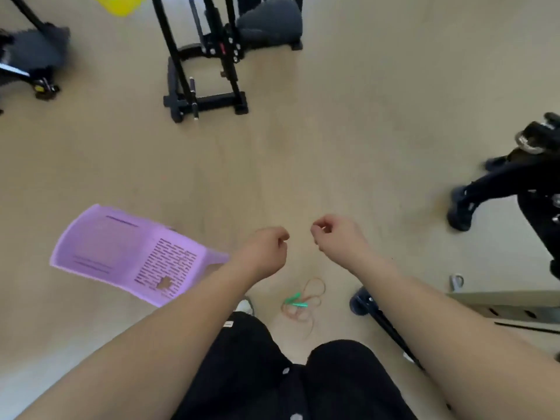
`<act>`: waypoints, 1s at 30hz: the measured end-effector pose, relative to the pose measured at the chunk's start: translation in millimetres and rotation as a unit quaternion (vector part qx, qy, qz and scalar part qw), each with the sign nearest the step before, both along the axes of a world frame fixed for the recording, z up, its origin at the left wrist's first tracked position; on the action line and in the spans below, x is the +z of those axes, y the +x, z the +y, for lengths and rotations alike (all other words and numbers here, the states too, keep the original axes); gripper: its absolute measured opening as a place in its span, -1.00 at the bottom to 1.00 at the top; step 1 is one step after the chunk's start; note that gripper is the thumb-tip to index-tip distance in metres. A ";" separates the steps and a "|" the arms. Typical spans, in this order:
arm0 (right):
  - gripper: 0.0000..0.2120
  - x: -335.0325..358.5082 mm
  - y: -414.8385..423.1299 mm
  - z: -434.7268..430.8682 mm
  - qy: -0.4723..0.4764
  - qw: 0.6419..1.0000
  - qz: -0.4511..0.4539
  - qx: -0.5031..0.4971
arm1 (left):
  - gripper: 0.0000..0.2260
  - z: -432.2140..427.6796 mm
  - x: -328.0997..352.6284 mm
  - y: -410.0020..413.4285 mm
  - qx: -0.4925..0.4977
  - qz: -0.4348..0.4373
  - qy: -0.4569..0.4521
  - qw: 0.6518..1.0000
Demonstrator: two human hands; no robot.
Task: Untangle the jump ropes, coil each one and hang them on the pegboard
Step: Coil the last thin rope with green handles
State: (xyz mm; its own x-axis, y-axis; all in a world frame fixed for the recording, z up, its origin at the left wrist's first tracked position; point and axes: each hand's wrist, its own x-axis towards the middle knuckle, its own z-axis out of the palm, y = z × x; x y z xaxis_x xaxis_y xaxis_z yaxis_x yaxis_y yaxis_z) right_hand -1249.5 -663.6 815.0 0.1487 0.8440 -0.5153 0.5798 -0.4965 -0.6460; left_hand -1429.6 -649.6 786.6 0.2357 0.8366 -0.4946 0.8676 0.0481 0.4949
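Left hand (pixel 266 250) and right hand (pixel 336 234) raised side by side, apart, fingers curled in; any pinched cord too blurred to tell. Jump rope (pixel 303 301) tangled on floor (pixel 303 153) below, beside purple basket (pixel 121 253).

No readable text or labels

Jump rope (pixel 303 303) on floor (pixel 303 162), basket (pixel 127 253) to its left

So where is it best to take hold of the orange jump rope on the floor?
Take the two green handles, coming from above. They lie side by side on the floor, rigid and thicker than the thin looped orange jump rope, so the fingers can close on both.
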 end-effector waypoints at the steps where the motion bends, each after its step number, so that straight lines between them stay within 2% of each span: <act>1: -0.84 2.4 7.4 3.9 -0.002 1.000 -0.001 -0.020 | -0.67 11.2 1.1 8.0 -0.028 -0.004 -0.002 1.000; 6: -0.81 2.9 57.0 13.0 -0.004 0.996 -0.028 -0.090 | -0.69 47.9 0.9 67.5 -0.165 -0.001 -0.003 0.986; 11: -0.81 -8.6 105.2 10.8 -0.031 0.989 -0.060 -0.129 | -0.67 59.8 -6.8 119.9 -0.236 -0.002 -0.026 0.971; 16: -0.86 -32.5 118.7 16.2 -0.071 0.978 -0.076 -0.179 | -0.66 94.4 -29.7 141.0 -0.320 0.001 -0.039 0.947; 18: -0.85 -42.7 112.7 23.3 -0.086 0.972 -0.088 -0.199 | -0.66 117.8 -41.7 137.3 -0.376 0.011 -0.040 0.926; 23: -0.80 -67.7 84.5 31.2 -0.123 0.945 -0.112 -0.283 | -0.67 164.2 -82.2 131.7 -0.530 0.052 -0.011 0.846; 30: -0.84 -118.3 43.5 -16.5 -0.133 0.898 -0.061 -0.416 | -0.69 127.3 -128.9 124.9 -0.672 0.037 -0.015 0.739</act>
